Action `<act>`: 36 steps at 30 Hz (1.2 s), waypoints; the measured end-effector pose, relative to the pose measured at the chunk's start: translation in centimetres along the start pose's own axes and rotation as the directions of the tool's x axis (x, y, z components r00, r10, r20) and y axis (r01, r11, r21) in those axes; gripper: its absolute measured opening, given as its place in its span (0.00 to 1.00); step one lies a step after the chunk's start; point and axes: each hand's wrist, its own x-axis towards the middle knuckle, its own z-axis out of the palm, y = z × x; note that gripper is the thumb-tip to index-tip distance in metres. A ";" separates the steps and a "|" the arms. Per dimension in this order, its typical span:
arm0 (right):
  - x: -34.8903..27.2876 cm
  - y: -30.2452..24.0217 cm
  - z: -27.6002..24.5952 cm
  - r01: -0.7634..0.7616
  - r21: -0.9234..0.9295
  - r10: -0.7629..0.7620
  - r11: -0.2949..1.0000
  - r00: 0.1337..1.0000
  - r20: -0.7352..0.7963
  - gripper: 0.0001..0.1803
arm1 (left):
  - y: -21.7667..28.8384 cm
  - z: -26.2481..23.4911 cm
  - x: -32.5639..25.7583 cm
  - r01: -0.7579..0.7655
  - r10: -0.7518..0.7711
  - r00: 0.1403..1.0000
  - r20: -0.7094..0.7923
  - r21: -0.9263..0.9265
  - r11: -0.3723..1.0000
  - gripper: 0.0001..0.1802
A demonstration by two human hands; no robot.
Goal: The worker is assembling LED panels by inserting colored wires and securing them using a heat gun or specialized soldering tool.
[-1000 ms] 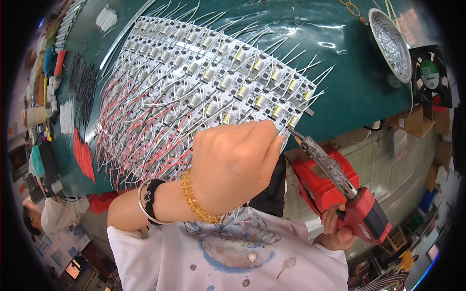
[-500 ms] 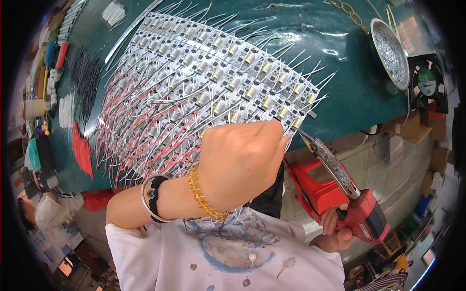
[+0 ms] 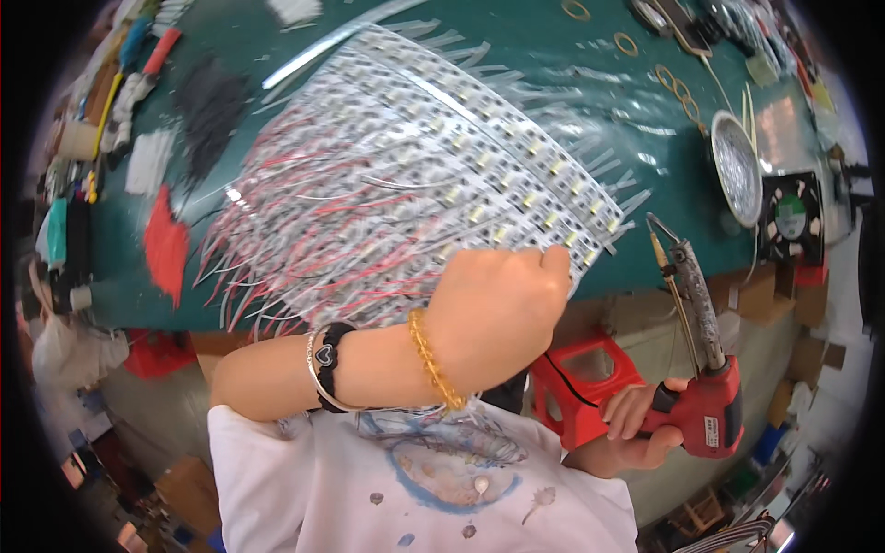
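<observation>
My left hand (image 3: 502,309) is closed at the near right edge of a panel of small circuit boards (image 3: 479,189). Its fingertips are hidden, so what they pinch cannot be seen. Rows of white and red wires (image 3: 323,230) spread over the panel, smeared by motion. In my right hand (image 3: 636,415) is a red trigger-grip soldering gun (image 3: 708,405), its barrel pointing up. The gun's bent tip stands apart from the panel, off its right corner, with a thin feed tube alongside.
Bundles of red wires (image 3: 166,249), white wires (image 3: 149,161) and black wires (image 3: 210,111) lie at the left of the green table (image 3: 590,55). To the right are a round dish (image 3: 736,166) and a black fan (image 3: 791,217). A red stool (image 3: 585,378) stands below the table edge.
The soldering gun's tip has left the panel's right edge and swung up and to the right. My left hand stays closed by the near right edge. The whole view has shifted.
</observation>
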 end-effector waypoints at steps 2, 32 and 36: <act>0.3 0.6 0.9 0.031 0.019 -0.031 0.999 0.999 -0.042 0.36 | -0.4 -3.4 -0.9 0.029 -0.038 0.995 0.088 0.098 0.995 0.06; 0.0 3.9 -2.4 -0.170 -0.077 0.141 0.982 0.948 -0.287 0.33 | -22.8 -22.0 -16.6 0.621 -0.380 0.750 -0.541 0.377 0.687 0.04; -0.2 3.7 -2.7 -0.171 -0.103 0.133 0.980 0.943 -0.307 0.32 | -22.4 -22.7 -16.7 0.627 -0.317 0.753 -0.577 0.482 0.612 0.04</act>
